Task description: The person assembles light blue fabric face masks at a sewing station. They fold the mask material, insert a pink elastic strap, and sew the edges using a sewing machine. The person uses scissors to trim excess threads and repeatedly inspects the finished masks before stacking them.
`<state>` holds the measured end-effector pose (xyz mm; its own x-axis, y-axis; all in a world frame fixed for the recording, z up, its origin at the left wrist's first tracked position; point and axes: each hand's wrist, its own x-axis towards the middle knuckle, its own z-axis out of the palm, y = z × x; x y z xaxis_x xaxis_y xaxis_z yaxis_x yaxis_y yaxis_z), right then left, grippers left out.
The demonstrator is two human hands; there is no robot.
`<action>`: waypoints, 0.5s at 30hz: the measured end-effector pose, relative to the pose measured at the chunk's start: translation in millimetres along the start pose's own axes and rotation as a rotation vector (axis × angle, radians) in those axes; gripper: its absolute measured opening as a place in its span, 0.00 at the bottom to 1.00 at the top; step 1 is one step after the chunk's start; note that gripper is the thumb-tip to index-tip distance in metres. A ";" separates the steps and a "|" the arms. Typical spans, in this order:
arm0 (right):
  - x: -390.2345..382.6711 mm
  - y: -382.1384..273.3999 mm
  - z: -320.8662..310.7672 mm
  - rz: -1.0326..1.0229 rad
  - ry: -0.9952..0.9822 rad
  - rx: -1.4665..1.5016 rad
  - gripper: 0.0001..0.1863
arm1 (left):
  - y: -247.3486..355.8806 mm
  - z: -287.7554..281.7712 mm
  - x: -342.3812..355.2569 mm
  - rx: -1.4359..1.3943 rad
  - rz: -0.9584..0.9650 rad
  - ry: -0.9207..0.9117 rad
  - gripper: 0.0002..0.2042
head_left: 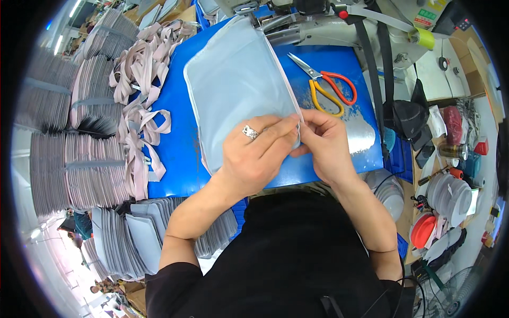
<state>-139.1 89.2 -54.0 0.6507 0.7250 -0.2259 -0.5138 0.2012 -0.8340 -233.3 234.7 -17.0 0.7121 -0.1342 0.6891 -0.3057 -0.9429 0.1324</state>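
Note:
A pale grey-blue flat fabric piece [233, 79] with a light piped edge lies at an angle on the blue work surface [175, 175], its top end under a sewing machine [328, 37]. My left hand [257, 148], wearing a silver ring, lies over its lower right corner, fingertips pinched on the right edge. My right hand [323, 143] grips that same edge from the right, thumb and fingers closed close beside my left fingertips. Scissors [331, 90] with red and yellow handles lie right of the piece, above my right hand.
Banded stacks of similar panels [93, 167] fill the left side, beside tangled pink straps [138, 122]. More grey panels [122, 238] stand lower left. On the right are black straps [384, 79] and a shelf with round containers [445, 196]. A person [98, 286] is in the far lower left.

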 end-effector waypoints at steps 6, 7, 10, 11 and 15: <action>32.2 -0.5 11.0 -0.040 -0.010 0.104 0.11 | -27.4 -7.1 20.2 0.068 0.046 -0.090 0.13; 38.0 -1.3 13.5 -0.039 -0.008 0.114 0.11 | -32.9 -7.6 23.7 0.075 0.046 -0.095 0.13; 59.9 -0.1 16.5 -0.049 -0.022 0.130 0.11 | -51.1 -10.5 37.1 0.087 0.047 -0.130 0.12; 67.9 0.2 17.1 -0.056 -0.029 0.131 0.11 | -57.5 -11.1 40.9 0.088 0.048 -0.142 0.12; 94.8 -7.3 23.6 -0.053 -0.029 0.106 0.12 | -84.4 -8.3 53.0 0.058 0.053 -0.167 0.12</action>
<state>-86.8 172.0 -57.5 0.6627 0.7301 -0.1666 -0.5363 0.3075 -0.7860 -175.0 309.7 14.2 0.7926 -0.2286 0.5653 -0.3122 -0.9485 0.0542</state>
